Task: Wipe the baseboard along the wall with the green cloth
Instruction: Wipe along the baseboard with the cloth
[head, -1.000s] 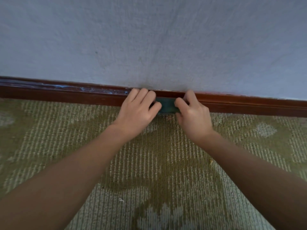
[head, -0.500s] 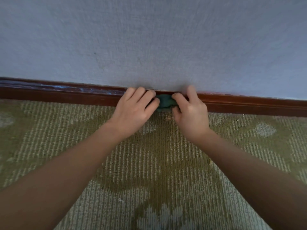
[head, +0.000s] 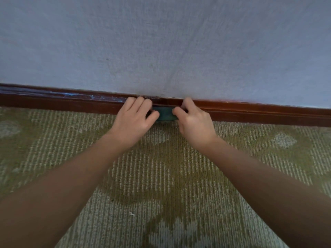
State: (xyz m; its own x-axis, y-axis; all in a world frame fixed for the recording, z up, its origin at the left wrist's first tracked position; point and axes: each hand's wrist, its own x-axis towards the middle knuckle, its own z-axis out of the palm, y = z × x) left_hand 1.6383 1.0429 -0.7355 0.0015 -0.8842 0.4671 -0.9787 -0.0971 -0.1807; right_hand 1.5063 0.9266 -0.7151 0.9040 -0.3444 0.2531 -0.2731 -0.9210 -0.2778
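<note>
Both hands are sitting slightly further left along the baseboard (head: 268, 113) than half a second ago, and the cloth (head: 165, 114) between them is showing flatter and a touch lower. Left hand (head: 134, 120) is gripping the cloth's left end with curled fingers and thumb, while right hand (head: 194, 124) is gripping the right end likewise. Cloth is pressing against the baseboard's face, just above the carpet (head: 161, 176) and below the wall (head: 161, 42).

A single head-worn wide-angle camera is looking forward and down from close above the carpet (head: 161, 176), facing the wall (head: 161, 42) squarely, with the baseboard (head: 250, 111) crossing mid-frame, slightly tilted.
</note>
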